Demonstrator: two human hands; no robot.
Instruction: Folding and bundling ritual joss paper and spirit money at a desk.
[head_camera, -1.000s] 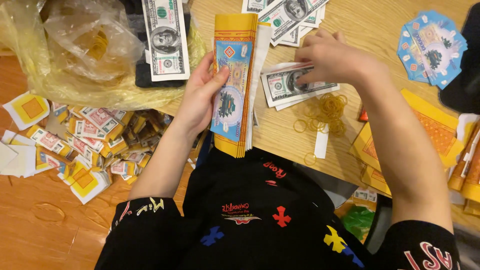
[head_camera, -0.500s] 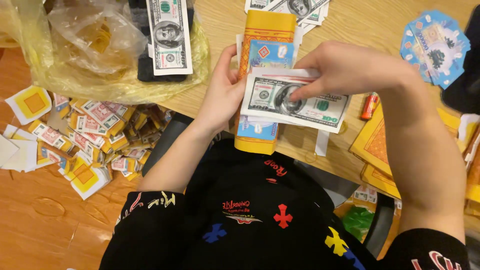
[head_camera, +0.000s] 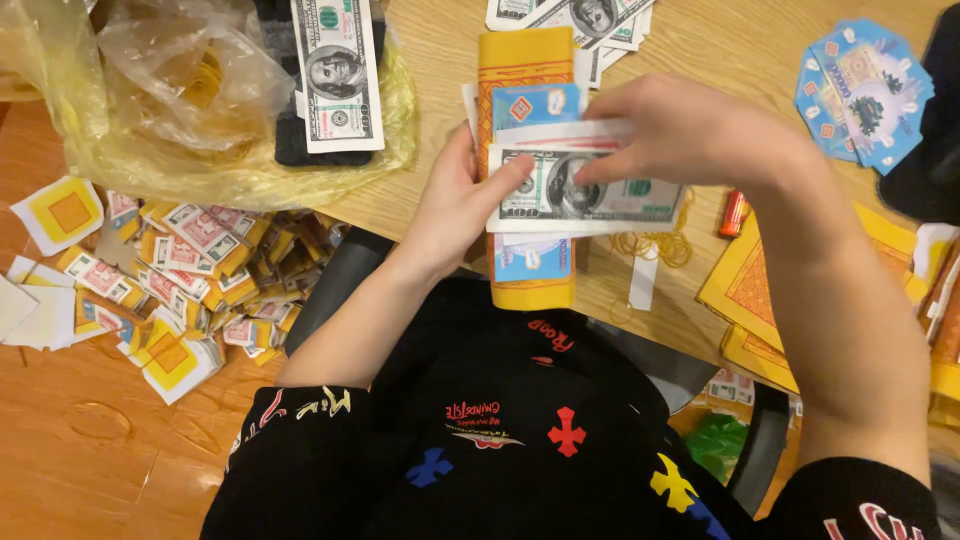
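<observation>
While both hands hold it, banknote crosses yellow paper stack.

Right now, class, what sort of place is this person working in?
Probably a home or small workshop table for bundling paper offerings: both hands hold banknote-style sheets across a yellow paper stack, rubber bands lie on the wooden table, and small paper packets litter the floor.

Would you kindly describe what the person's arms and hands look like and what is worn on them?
Both forearms are bare, and the left hand and right hand wear no gloves or visible rings. Short black sleeves carry coloured lettering, matching a black top printed with red, blue and yellow crosses.
</observation>
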